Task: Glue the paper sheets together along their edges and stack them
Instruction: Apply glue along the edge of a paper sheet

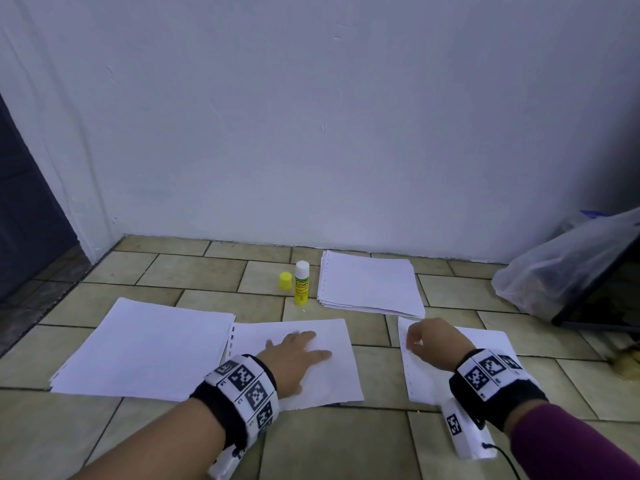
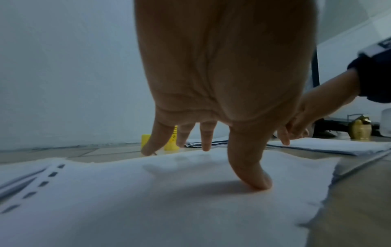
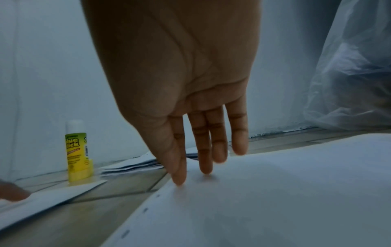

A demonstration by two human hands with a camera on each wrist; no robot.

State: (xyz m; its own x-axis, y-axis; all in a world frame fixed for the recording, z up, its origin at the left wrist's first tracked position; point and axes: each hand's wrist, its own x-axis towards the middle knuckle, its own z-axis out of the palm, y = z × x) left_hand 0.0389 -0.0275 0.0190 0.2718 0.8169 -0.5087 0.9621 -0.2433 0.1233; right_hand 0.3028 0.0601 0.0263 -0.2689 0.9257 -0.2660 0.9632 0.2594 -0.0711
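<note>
- On the tiled floor [image 1: 194, 271], near the wall, a glue stick [image 1: 301, 284] stands upright with its yellow cap [image 1: 285, 281] off and set just beside it.
- Right of the glue stick lies a far stack of sheets [image 1: 370, 284] with punched holes along its left edge.
- At the near left lies another stack of paper [image 1: 145, 348], its right edge touching or slightly overlapping the middle sheet [image 1: 332, 379].
- Left hand [image 1: 294, 355] rests flat on the middle sheet, fingers spread and straight, thumb tip pressing the paper; it grasps nothing.
- Right hand [image 1: 433, 341] sits over the punched left edge of the right sheet [image 1: 485, 341], fingertips [image 3: 180, 177] pointing down and touching the paper, nothing gripped.
- A clear plastic bag [image 1: 568, 265] slumps at the far right.
</note>
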